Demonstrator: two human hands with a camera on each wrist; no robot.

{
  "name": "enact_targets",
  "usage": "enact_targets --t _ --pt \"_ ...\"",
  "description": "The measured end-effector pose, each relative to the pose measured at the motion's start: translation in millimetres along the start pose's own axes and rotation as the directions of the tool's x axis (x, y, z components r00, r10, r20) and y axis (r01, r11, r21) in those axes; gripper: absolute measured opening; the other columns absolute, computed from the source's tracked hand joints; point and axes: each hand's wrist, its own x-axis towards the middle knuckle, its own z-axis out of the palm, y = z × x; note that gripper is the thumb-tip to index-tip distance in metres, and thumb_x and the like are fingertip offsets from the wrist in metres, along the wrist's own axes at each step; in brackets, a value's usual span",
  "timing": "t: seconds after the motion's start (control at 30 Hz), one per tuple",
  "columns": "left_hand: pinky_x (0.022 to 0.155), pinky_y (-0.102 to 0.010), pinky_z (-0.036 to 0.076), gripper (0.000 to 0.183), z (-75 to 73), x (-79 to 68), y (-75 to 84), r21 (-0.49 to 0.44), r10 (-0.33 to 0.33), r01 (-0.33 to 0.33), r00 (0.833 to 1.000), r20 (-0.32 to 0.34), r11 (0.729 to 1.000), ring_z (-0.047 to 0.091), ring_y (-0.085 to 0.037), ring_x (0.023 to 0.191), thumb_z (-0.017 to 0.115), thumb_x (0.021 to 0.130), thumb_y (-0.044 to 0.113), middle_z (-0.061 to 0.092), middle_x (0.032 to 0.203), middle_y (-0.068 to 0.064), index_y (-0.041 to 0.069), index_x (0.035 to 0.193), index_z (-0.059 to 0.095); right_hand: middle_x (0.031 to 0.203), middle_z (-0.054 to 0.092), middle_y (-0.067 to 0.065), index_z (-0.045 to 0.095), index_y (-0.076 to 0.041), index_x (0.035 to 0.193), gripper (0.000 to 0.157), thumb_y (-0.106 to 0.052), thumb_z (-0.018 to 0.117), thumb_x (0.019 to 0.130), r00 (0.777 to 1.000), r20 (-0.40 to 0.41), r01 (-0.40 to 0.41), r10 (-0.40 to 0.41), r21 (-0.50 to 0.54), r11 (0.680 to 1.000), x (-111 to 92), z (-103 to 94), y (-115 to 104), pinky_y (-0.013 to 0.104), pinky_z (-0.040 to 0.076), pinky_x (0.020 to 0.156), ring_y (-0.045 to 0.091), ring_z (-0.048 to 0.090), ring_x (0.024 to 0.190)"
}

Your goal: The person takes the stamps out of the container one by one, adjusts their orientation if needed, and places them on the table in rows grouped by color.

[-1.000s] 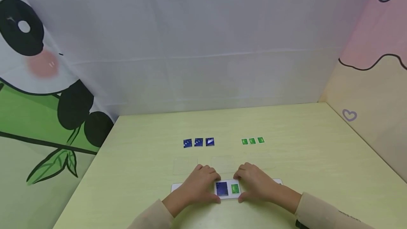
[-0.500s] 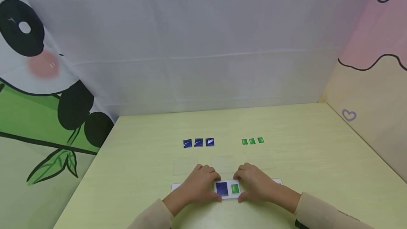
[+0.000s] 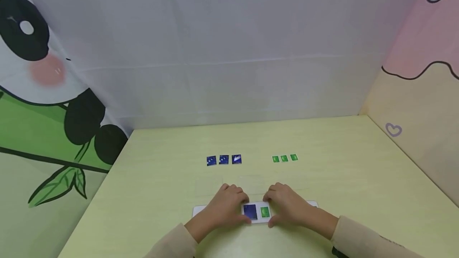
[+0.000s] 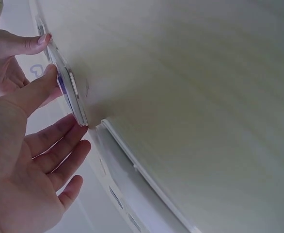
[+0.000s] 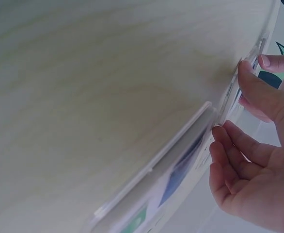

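Observation:
A white card [image 3: 257, 213] with a dark blue square and a smaller green square lies near the table's front, between my two hands. My left hand [image 3: 225, 209] pinches its left end, thumb on the near edge and fingertips at the far edge. The right end is pinched the same way by my right hand [image 3: 289, 207]. In the left wrist view the card [image 4: 68, 87] appears edge-on, with a clear rim. White pieces stick out behind both hands: a left one [image 3: 198, 210] and a right one [image 3: 313, 203], mostly covered in the head view.
Farther back lie three small dark blue picture tiles [image 3: 224, 159] and, to their right, three smaller green tiles [image 3: 284, 158]. Faint clear squares [image 3: 251, 184] lie between them and my hands. A white cloth wall [image 3: 233, 71] closes off the table's back.
My left thumb has shifted slightly to the right along the card's near edge. The card, the right hand and the tiles stay practically where they were.

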Motion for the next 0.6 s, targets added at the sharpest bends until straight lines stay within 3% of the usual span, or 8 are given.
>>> enact_targets --t 0.6 --pt "0.089 -0.029 0.038 0.047 -2.6 1.5 3.7 0.010 -0.013 0.012 1.000 0.014 1.000 0.052 -0.006 0.089 0.074 0.074 0.055 0.066 0.098 0.010 0.020 0.105 0.069 0.096 0.067 -0.002 0.070 -0.010 0.101 0.055 -0.044 0.087 0.062 1.000 -0.002 -0.003 0.003 0.001 1.000 -1.1 1.1 0.6 0.031 0.049 0.083 0.009 0.053 0.088"
